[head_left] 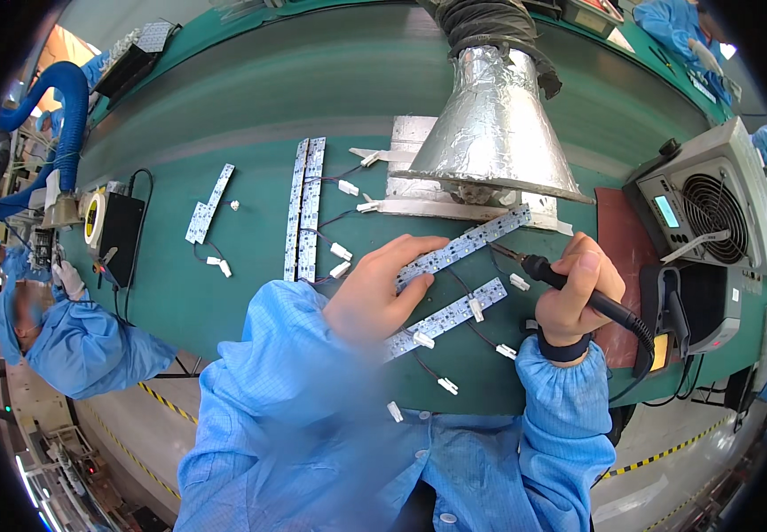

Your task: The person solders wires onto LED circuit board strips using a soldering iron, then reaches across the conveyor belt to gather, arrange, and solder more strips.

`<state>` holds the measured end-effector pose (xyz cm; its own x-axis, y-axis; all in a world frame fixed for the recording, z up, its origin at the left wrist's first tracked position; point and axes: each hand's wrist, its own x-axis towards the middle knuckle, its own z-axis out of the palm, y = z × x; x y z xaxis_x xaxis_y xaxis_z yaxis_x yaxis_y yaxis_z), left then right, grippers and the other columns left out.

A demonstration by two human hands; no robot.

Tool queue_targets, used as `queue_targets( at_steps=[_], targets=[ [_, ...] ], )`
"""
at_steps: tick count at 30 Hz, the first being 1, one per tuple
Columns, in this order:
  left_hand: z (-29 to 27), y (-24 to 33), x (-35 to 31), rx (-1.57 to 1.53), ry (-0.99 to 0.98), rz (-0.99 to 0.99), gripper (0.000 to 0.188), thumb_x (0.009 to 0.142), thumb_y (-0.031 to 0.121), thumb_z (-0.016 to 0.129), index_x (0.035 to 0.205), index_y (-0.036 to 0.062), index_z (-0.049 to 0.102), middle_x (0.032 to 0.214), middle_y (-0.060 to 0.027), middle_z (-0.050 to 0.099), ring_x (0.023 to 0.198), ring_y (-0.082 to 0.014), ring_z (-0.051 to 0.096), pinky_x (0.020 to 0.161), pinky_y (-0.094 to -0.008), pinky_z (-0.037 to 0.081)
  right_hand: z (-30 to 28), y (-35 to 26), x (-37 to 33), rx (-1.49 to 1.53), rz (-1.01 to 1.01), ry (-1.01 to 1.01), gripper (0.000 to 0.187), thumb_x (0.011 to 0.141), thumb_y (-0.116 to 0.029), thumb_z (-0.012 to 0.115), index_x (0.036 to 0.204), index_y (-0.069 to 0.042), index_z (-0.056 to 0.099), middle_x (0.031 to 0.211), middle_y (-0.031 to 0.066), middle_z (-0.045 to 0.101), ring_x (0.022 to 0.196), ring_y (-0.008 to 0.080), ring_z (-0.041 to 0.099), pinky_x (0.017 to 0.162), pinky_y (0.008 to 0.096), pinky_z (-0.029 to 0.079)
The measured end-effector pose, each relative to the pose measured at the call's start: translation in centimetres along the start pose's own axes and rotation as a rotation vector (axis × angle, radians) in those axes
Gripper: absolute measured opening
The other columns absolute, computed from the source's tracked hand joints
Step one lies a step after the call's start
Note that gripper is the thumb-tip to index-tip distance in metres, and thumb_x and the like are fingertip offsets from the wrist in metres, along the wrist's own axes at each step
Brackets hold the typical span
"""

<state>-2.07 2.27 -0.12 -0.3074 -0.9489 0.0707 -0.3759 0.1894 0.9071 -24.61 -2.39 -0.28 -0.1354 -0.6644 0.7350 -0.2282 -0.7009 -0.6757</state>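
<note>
My left hand is closed on the lower end of a long, narrow circuit board strip, which slants up to the right. In my right hand is a soldering iron with a black handle and cord, its metal tip pointing left, close to the strip's underside edge; whether it touches I cannot tell. Below lies another strip, with wires and white connectors along it. Further left, two long strips lie side by side with wired connectors, and a shorter strip lies apart.
A foil-covered fume hood hangs over foil-wrapped bars. At right stand a fan unit and a dark soldering iron holder on a reddish mat. A black box is at left. Co-workers in blue sit nearby.
</note>
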Motion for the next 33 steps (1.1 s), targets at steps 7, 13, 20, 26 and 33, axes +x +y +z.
queue_targets(
  at_steps=[7,13,20,26,33],
  targets=[
    [-0.5,0.3,-0.4,0.015,0.042,-0.021,0.038,0.084,0.002,0.061,0.121,-0.0038,0.057,0.111,-0.0173,0.062,0.104,-0.0279,0.061,0.092,-0.0341,0.046,-2.1,0.5,1.7,0.088,0.02,0.246,0.039,0.094,-0.012,0.043,0.056,-0.001,0.04,0.053,0.0048,0.038,0.05,0.0114,0.031,0.048,0.0289,0.023],
    [-2.9,1.3,-0.8,0.074,-0.01,-0.194,0.036,0.08,0.003,0.068,0.115,-0.0035,0.062,0.108,-0.0147,0.067,0.101,-0.024,0.063,0.09,-0.0321,0.048,-2.7,0.8,2.1,0.084,0.047,0.273,0.039,0.093,-0.01,0.043,0.055,-0.001,0.038,0.052,0.0044,0.036,0.049,0.0107,0.028,0.049,0.0289,0.023],
    [-4.0,2.0,-0.8,0.065,-0.037,-0.242,0.034,0.08,0.002,0.068,0.114,-0.0015,0.064,0.103,-0.015,0.067,0.097,-0.0254,0.065,0.087,-0.0322,0.049,-2.1,0.4,0.9,0.028,0.096,0.083,0.04,0.093,-0.012,0.046,0.056,0.002,0.041,0.052,0.0047,0.038,0.05,0.0103,0.03,0.048,0.0284,0.021],
    [-3.9,2.0,-0.9,0.145,-0.013,-0.161,0.034,0.078,0.001,0.068,0.112,-0.001,0.065,0.096,-0.016,0.066,0.09,-0.0284,0.065,0.081,-0.0336,0.049,-1.4,0.4,0.6,0.014,0.087,0.043,0.041,0.092,-0.015,0.047,0.056,0.002,0.042,0.052,0.0051,0.038,0.05,0.0104,0.031,0.048,0.0287,0.021],
    [-3.9,2.0,-0.8,0.165,-0.023,-0.175,0.034,0.078,0.001,0.069,0.112,-0.0007,0.065,0.093,-0.0153,0.065,0.085,-0.027,0.064,0.079,-0.0328,0.049,-1.3,0.6,0.5,-0.009,0.088,0.018,0.041,0.092,-0.016,0.048,0.056,0.003,0.043,0.052,0.0046,0.039,0.049,0.011,0.034,0.047,0.029,0.022]
  ],
)
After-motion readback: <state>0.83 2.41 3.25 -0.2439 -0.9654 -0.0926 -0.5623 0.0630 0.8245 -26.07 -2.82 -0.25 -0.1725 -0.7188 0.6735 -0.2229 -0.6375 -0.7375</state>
